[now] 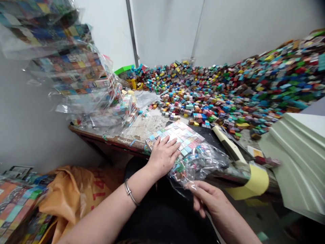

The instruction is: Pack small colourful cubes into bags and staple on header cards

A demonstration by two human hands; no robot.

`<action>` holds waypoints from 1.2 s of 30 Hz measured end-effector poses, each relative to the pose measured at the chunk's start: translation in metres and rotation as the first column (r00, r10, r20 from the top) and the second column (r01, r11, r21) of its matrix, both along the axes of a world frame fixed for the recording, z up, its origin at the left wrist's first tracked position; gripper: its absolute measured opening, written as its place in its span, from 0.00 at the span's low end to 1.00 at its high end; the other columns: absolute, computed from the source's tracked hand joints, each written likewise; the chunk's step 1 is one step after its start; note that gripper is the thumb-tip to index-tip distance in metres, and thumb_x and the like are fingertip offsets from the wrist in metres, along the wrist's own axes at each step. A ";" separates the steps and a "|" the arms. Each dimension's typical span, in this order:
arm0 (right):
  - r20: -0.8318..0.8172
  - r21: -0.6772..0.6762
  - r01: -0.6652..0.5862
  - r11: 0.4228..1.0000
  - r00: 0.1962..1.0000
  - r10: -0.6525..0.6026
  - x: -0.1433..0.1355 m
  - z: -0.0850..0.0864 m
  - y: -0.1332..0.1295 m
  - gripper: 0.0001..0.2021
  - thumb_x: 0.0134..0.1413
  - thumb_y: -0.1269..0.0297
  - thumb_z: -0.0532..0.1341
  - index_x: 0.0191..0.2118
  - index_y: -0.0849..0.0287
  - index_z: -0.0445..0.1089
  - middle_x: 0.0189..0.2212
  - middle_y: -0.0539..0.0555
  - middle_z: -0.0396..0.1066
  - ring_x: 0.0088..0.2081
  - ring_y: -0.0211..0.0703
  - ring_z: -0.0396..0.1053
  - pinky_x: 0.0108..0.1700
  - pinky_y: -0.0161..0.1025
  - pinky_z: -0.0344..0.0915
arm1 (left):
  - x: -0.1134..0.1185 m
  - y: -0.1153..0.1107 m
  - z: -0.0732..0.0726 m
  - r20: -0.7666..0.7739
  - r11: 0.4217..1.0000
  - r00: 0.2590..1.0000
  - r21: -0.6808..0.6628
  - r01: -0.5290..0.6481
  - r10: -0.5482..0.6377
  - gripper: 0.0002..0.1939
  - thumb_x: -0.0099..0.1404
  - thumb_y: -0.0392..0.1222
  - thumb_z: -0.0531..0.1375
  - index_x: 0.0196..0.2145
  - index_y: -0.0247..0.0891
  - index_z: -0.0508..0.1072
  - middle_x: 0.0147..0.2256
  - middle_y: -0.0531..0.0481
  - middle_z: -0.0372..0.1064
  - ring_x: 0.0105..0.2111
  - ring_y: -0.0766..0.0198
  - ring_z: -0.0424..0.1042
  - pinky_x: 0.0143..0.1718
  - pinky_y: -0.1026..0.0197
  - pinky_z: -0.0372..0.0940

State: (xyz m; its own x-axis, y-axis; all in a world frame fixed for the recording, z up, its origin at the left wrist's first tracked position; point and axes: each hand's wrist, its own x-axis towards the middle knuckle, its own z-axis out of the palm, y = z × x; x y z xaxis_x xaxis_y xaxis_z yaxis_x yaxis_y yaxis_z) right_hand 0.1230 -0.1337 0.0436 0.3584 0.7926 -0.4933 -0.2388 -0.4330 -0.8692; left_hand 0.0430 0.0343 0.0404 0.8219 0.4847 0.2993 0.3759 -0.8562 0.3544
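My left hand (163,157) lies flat, fingers spread, on a tightly packed block of small colourful boxes (189,134) at the table's front edge. A clear plastic bag (212,157) covers the near right side of that block, with multicoloured printed pieces showing through it. Between thumb and fingers, my right hand (207,196) pinches the bag's lower edge just off the table. Whether the whole block sits inside the bag I cannot tell. Under the block and bag shows a black surface (207,134).
A large heap of small colourful boxes (203,101) covers the back and right of the table (149,125). Bagged blocks (76,64) are stacked high at left. Nearby are an orange sack (68,189), a cream-coloured bar (230,144), yellow paper (251,184) and pale green sheeting (297,162).
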 end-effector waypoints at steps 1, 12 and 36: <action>0.002 -0.003 0.000 1.000 1.000 0.000 0.000 -0.001 -0.001 0.15 0.45 0.52 0.60 0.25 0.60 0.68 0.12 0.47 0.64 0.14 0.30 0.54 0.18 0.30 0.46 | -0.001 0.000 0.000 0.020 1.000 1.000 -0.011 -0.009 0.009 0.18 0.64 0.46 0.48 0.51 0.44 0.64 0.54 0.50 0.59 0.57 0.56 0.50 0.57 0.44 0.43; -0.070 0.055 0.003 0.998 0.998 0.001 -0.002 -0.007 0.000 0.09 0.46 0.60 0.58 0.25 0.60 0.64 0.12 0.46 0.65 0.14 0.29 0.56 0.19 0.30 0.48 | -0.069 -0.057 -0.039 0.235 0.455 0.815 -0.890 -0.039 0.529 0.20 0.61 0.52 0.52 0.45 0.35 0.63 0.45 0.41 0.65 0.46 0.58 0.66 0.48 0.53 0.61; -0.138 0.087 0.060 0.994 0.989 -0.048 0.021 -0.020 -0.033 0.17 0.51 0.49 0.56 0.34 0.60 0.66 0.24 0.49 0.69 0.22 0.32 0.64 0.26 0.32 0.60 | -0.032 -0.076 -0.027 0.241 -0.130 0.789 -0.918 0.373 0.565 0.18 0.58 0.42 0.59 0.45 0.32 0.66 0.39 0.42 0.68 0.33 0.63 0.68 0.34 0.59 0.66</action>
